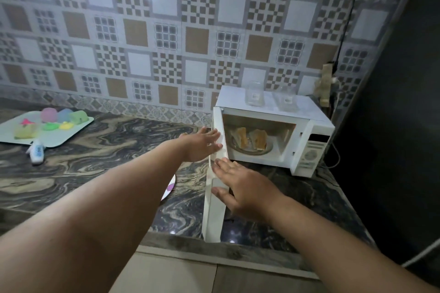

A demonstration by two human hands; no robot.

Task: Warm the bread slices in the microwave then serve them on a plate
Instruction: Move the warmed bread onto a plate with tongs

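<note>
1. Both hands flat-fingered on the open microwave door (pixel 215 188): left hand (pixel 202 146) outside, right hand (pixel 240 191) inside.
2. Bread slices (pixel 250 141) inside microwave (pixel 307 131), tabletop's (pixel 95 169) back right corner.
3. Plate (pixel 170 188) edge visible behind left forearm.
4. Keypad writing unreadable.

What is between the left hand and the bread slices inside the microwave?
In the head view, only the open microwave door stands between them: the left hand touches its outer face, and the bread slices sit inside the microwave.
</note>
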